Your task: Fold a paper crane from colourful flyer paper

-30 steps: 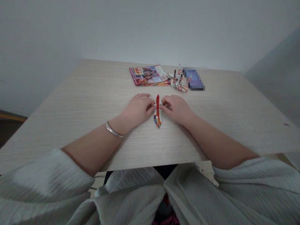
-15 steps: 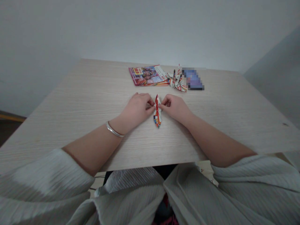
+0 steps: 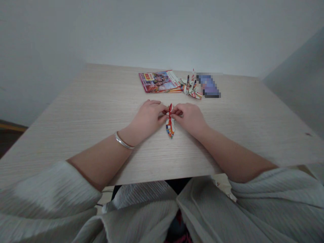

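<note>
A narrow folded piece of printed paper (image 3: 170,126), pointed at both ends, lies lengthwise between my hands over the table. Its print is white and red, with blue and orange near the close end. My left hand (image 3: 150,116) pinches its left edge in the upper half, thumb and fingertips together. From the other side, my right hand (image 3: 189,116) grips the right edge at about the same height, fingers curled. The fingertips of both hands nearly meet at the paper's middle crease and cover part of it.
On the pale wood table (image 3: 101,101), a stack of colourful printed leaflets (image 3: 159,82) lies beyond my hands. Right of it stands a folded paper figure (image 3: 191,87) with pointed parts. A blurred-out flat blue-purple object (image 3: 209,86) lies beside that. A wall rises behind the table.
My right hand's fingertips have shifted slightly on the folded paper, and its far tip has moved a little to the right. My left hand keeps nearly the same place.
</note>
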The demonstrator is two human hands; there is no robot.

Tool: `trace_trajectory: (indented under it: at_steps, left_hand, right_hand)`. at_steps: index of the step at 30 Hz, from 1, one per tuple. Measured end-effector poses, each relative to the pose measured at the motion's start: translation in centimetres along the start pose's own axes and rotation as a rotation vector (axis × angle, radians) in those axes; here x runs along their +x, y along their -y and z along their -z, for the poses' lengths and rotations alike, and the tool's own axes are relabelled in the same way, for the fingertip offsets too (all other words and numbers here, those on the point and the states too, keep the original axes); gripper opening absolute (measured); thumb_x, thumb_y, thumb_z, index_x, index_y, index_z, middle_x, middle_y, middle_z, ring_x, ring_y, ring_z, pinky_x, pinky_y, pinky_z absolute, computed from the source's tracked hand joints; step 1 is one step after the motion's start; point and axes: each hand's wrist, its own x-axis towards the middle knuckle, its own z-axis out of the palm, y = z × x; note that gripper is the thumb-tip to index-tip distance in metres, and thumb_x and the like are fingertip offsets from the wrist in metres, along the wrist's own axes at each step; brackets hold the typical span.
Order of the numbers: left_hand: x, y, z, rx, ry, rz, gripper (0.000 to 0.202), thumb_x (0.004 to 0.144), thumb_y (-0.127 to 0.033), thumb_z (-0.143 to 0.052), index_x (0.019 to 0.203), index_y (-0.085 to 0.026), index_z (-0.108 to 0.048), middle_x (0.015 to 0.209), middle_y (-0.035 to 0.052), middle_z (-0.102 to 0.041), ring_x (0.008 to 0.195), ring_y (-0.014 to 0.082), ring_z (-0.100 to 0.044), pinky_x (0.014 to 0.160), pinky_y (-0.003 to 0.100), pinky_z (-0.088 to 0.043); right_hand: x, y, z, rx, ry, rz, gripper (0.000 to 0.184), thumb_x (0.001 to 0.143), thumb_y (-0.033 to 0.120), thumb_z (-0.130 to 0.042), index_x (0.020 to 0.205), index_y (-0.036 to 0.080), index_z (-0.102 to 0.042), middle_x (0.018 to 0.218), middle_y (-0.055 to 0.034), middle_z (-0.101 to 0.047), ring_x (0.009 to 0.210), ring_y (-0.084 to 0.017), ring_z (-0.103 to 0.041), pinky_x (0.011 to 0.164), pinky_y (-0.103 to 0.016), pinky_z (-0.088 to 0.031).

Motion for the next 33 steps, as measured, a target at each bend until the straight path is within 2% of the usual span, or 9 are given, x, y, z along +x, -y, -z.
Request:
trace_trajectory:
  at_steps: [4, 10, 19, 25, 29, 33]
  left_hand:
    - [-0.2, -0.2, 0.0, 0.057, -0.008, -0.014, 0.031, 0.094, -0.030, -0.056, 0.106, -0.013, -0.079, 0.106, 0.0141, -0.078, 0.127, 0.0341, -0.062, 0.114, 0.051, -0.046]
    - [-0.3, -0.1, 0.1, 0.102, -0.007, -0.060, 0.032, 0.095, -0.030, -0.057, 0.105, -0.012, -0.081, 0.103, 0.0114, -0.079, 0.127, 0.0327, -0.062, 0.119, 0.048, -0.044]
    - [-0.5, -0.2, 0.4, 0.098, 0.021, -0.013, 0.028, 0.096, -0.030, -0.060, 0.103, -0.012, -0.081, 0.111, 0.0119, -0.079, 0.133, 0.0343, -0.060, 0.120, 0.050, -0.043]
    - [-0.3, -0.5, 0.7, 0.109, 0.056, 0.035, 0.029, 0.096, -0.032, -0.060, 0.103, -0.012, -0.081, 0.111, 0.0132, -0.079, 0.136, 0.0362, -0.058, 0.117, 0.051, -0.046]
    - [-0.4, -0.5, 0.7, 0.132, 0.064, 0.024, 0.030, 0.097, -0.029, -0.057, 0.106, -0.012, -0.080, 0.111, 0.0123, -0.079, 0.135, 0.0344, -0.059, 0.118, 0.049, -0.045]
    - [-0.4, -0.8, 0.7, 0.166, 0.074, 0.007, 0.030, 0.099, -0.031, -0.056, 0.107, -0.013, -0.078, 0.113, 0.0133, -0.077, 0.130, 0.0336, -0.061, 0.116, 0.048, -0.046]
  right_hand:
    - [0.1, -0.1, 0.0, -0.071, 0.009, 0.022, 0.011, 0.092, 0.029, -0.072, 0.095, 0.021, -0.078, 0.091, -0.0058, -0.080, 0.090, -0.024, -0.067, 0.082, -0.037, -0.044]
    - [0.3, -0.8, -0.3, -0.091, 0.021, 0.044, 0.023, 0.094, 0.035, -0.069, 0.110, 0.024, -0.081, 0.098, -0.0078, -0.080, 0.093, -0.026, -0.065, 0.086, -0.040, -0.044]
    - [0.6, -2.1, -1.3, 0.076, -0.027, 0.109, 0.022, 0.095, 0.035, -0.065, 0.104, 0.024, -0.082, 0.107, -0.0070, -0.081, 0.106, -0.026, -0.069, 0.099, -0.043, -0.045]
    - [0.4, -2.4, -1.4, 0.148, -0.034, 0.177, 0.019, 0.087, 0.033, -0.074, 0.101, 0.023, -0.078, 0.109, -0.0061, -0.080, 0.107, -0.026, -0.070, 0.101, -0.043, -0.046]
    - [0.4, -2.5, -1.5, 0.130, -0.013, 0.160, 0.012, 0.088, 0.032, -0.071, 0.094, 0.024, -0.078, 0.108, -0.0055, -0.080, 0.108, -0.026, -0.070, 0.100, -0.044, -0.046]
    - [0.5, -2.6, -1.8, 0.128, -0.032, 0.132, 0.012, 0.087, 0.033, -0.074, 0.094, 0.024, -0.079, 0.109, -0.0058, -0.079, 0.110, -0.027, -0.069, 0.103, -0.046, -0.045]
